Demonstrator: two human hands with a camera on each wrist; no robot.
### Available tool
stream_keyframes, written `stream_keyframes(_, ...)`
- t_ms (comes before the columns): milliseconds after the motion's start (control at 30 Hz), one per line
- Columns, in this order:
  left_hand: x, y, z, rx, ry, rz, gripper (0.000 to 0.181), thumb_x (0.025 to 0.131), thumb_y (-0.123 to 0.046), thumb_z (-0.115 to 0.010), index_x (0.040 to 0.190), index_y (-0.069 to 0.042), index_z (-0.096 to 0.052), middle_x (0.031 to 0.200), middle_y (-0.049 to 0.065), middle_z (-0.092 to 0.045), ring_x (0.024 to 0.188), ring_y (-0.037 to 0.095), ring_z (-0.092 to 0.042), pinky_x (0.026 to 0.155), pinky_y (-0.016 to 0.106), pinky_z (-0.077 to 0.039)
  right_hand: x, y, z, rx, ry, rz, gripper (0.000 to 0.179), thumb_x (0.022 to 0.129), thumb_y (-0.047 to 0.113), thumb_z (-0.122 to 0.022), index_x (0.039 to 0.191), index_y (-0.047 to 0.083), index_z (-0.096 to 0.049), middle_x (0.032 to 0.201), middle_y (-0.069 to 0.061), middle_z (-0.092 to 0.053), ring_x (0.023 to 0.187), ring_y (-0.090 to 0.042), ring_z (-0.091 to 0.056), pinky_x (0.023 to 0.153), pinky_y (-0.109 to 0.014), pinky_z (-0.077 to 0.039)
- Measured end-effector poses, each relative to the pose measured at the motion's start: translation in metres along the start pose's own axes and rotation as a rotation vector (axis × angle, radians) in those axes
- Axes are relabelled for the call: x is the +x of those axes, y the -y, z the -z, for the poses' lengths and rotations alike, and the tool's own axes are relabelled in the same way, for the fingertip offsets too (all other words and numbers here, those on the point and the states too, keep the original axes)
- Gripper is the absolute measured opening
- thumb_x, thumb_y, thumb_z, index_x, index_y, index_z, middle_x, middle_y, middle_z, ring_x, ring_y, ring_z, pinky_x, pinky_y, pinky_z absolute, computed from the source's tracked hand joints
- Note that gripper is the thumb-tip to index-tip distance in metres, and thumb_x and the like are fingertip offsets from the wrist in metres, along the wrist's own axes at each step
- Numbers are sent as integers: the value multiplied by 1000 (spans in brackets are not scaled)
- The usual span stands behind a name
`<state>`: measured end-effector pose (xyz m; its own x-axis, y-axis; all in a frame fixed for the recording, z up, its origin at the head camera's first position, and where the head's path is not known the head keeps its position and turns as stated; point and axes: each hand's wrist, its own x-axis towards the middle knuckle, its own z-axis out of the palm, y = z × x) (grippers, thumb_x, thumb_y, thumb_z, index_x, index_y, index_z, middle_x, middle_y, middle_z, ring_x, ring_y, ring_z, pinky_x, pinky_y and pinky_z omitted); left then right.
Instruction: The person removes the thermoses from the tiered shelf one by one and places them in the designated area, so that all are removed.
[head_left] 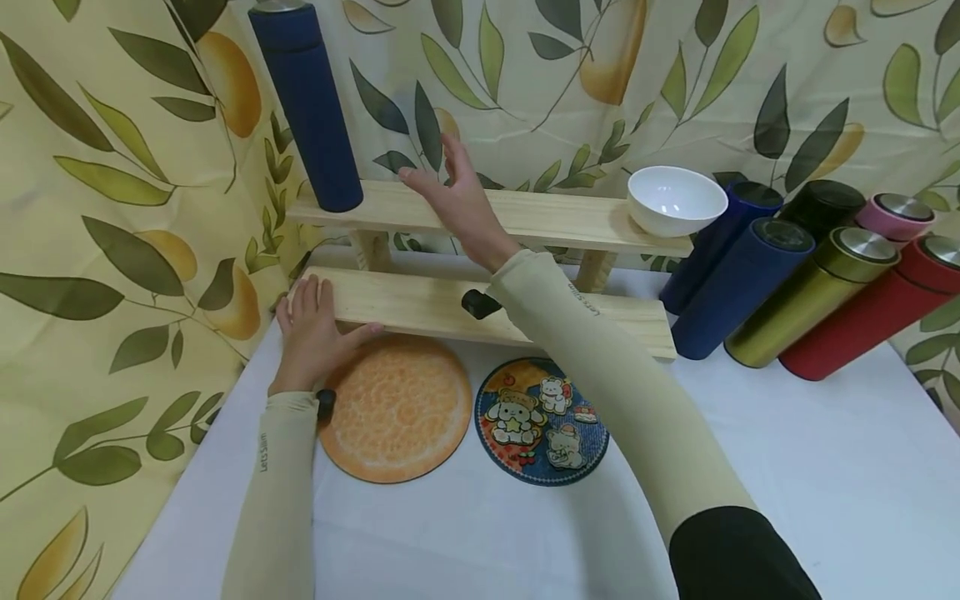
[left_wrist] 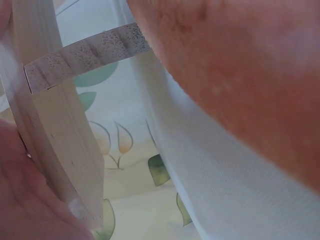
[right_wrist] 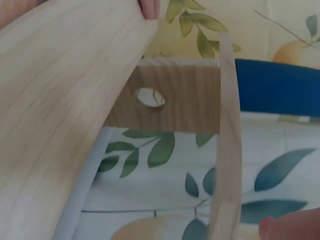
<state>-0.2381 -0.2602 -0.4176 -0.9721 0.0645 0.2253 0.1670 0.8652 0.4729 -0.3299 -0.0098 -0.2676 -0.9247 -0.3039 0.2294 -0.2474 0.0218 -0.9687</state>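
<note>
My left hand (head_left: pixel 311 333) rests on the left end of the lower board of a two-tier wooden shelf (head_left: pixel 420 304), its fingers spread over the top and the thumb along the front edge. In the left wrist view the palm (left_wrist: pixel 30 195) lies close against the wood. Above the upper board (head_left: pixel 525 212), my right hand (head_left: pixel 472 204) reaches out with fingers extended and holds nothing. A dark blue thermos (head_left: pixel 311 117) stands upright on the upper board's left end, apart from that hand. At the board's right end sits a white bowl (head_left: pixel 675 200).
Several thermoses, among them a blue one (head_left: pixel 742 287), a gold one (head_left: pixel 810 296) and a red one (head_left: pixel 870 308), stand right of the shelf. In front lie a round orange mat (head_left: pixel 397 408) and a round cartoon mat (head_left: pixel 542 421) on the white tablecloth (head_left: pixel 420 533). Leaf-patterned cloth hangs behind.
</note>
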Motion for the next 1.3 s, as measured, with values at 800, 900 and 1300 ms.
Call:
stream_keyframes(800, 4, 6, -4, 20, -11, 33, 119, 90, -65, -78, 165, 10, -24, 172, 33, -14, 161, 46, -5, 123, 66, 5, 54, 1, -71, 106, 3, -132, 96, 98, 40, -75, 173, 29, -16, 176, 6, -16, 158, -13, -25, 122, -35, -31)
stream_keyframes(900, 5, 6, -5, 19, -11, 35, 119, 89, -64, -78, 165, 10, -24, 172, 33, -14, 161, 45, -6, 123, 66, 5, 58, 0, -77, 98, 18, -159, 97, 97, 41, -76, 173, 31, -16, 175, 9, -18, 156, -13, -29, 122, -36, -32)
stream_keyframes(1300, 7, 4, -3, 22, -20, 47, 119, 88, -65, -80, 164, 9, -28, 173, 31, -15, 161, 43, -7, 124, 64, 5, 75, -8, -104, 102, -3, -170, 93, 95, 35, -80, 170, 31, -26, 171, 7, -28, 149, -14, -39, 119, -37, -37)
